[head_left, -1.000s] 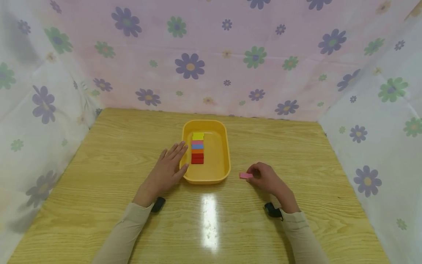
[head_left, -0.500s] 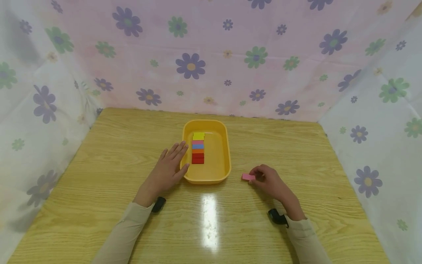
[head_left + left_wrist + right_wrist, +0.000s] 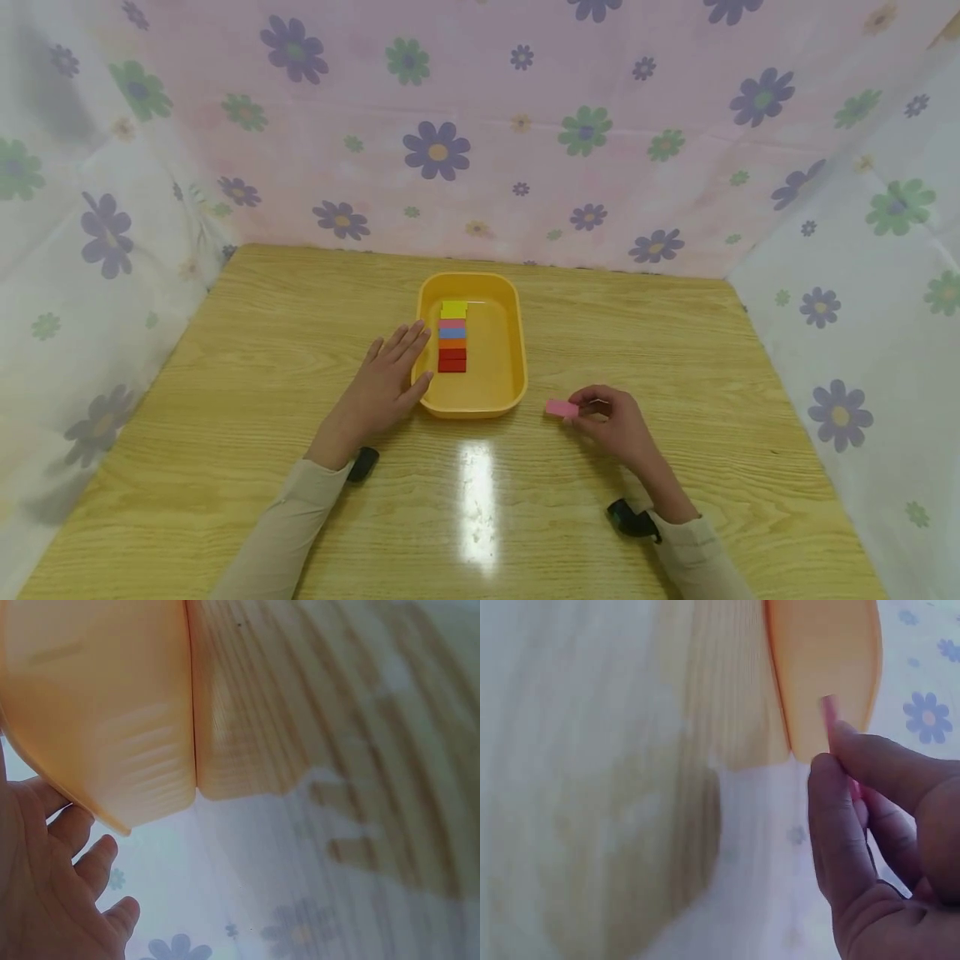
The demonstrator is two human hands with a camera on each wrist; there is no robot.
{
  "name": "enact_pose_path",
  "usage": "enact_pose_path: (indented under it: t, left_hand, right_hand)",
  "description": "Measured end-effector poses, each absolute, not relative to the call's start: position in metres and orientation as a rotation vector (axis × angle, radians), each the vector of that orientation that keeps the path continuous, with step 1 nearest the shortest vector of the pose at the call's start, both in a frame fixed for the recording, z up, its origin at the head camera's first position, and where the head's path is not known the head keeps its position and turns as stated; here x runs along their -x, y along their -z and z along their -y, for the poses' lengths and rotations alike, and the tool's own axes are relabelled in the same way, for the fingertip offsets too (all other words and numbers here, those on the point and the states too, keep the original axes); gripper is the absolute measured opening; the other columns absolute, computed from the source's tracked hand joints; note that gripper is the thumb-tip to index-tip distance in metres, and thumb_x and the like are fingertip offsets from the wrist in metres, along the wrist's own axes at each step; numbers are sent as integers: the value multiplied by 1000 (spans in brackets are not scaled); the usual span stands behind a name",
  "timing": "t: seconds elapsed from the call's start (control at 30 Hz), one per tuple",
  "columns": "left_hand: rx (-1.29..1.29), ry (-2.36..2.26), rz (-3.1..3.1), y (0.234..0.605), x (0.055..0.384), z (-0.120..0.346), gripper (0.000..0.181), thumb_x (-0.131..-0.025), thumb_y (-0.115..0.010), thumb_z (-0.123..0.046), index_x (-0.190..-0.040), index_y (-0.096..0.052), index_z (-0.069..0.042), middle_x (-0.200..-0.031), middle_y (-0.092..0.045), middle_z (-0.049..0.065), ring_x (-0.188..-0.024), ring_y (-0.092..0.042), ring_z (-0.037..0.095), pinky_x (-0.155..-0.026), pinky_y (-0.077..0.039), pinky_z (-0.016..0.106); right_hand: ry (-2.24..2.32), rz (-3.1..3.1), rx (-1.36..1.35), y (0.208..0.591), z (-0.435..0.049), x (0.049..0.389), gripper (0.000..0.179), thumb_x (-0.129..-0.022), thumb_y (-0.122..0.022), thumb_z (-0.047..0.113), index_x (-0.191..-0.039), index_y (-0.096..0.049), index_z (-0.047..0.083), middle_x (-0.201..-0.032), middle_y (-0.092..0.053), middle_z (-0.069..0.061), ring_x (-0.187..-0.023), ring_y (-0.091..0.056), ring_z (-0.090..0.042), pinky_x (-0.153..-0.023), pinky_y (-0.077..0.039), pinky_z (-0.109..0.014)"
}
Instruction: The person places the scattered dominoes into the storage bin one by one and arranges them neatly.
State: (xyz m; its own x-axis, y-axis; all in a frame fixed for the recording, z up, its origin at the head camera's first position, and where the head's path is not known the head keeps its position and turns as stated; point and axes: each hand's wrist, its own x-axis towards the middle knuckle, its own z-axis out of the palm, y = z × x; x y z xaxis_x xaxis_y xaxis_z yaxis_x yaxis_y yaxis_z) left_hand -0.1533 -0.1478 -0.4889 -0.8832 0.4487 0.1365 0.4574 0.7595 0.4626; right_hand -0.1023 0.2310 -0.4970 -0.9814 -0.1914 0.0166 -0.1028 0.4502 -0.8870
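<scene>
A yellow plastic tray [image 3: 495, 392] stands mid-table, with a row of small flat coloured blocks [image 3: 452, 343] along its left side: yellow, pink, blue, orange and red from back to front. My left hand [image 3: 382, 385] rests at the tray's left rim with its fingers spread and straight; the left wrist view shows the fingertips against the outside of the rim. Right of the tray, my right hand [image 3: 611, 421] pinches a flat pink block [image 3: 561, 408] between thumb and fingers. In the right wrist view the pink block [image 3: 828, 712] appears edge-on, sticking out past the fingertips.
The wood-grain table [image 3: 637, 333] carries a bright light reflection in front of the tray. A flower-printed cloth [image 3: 495, 167] closes off the back and both sides. Each wrist wears a small black camera, such as the right one [image 3: 630, 518].
My right hand has drawn slightly toward me, still holding the pink block, which has turned to show more of its face. The left hand and the tray stay in place.
</scene>
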Motion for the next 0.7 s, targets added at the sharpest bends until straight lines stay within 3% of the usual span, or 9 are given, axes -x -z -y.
enact_pose_path:
  t: [0.33, 0.7]
  left_hand:
    - [753, 769, 2936, 491, 154, 148, 66, -107, -47, -38, -162, -26, -8, -170, -18, 7, -157, -15, 32, -123, -9, 63]
    - [753, 779, 2933, 490, 154, 148, 66, -107, -48, -37, -162, -27, -7, -170, -18, 6, -157, -15, 32, -123, -9, 63]
  right_hand:
    - [1890, -2389, 178, 508, -221, 97, 19, -82, -80, -5, -100, -73, -7, -95, -71, -14, -82, -70, -12, -71, -62, -29]
    - [2120, -2223, 198, 507, -207, 91, 24, -92, -72, -1, -110, -68, -17, -95, -75, 4, -77, -70, -11, -68, -62, -28]
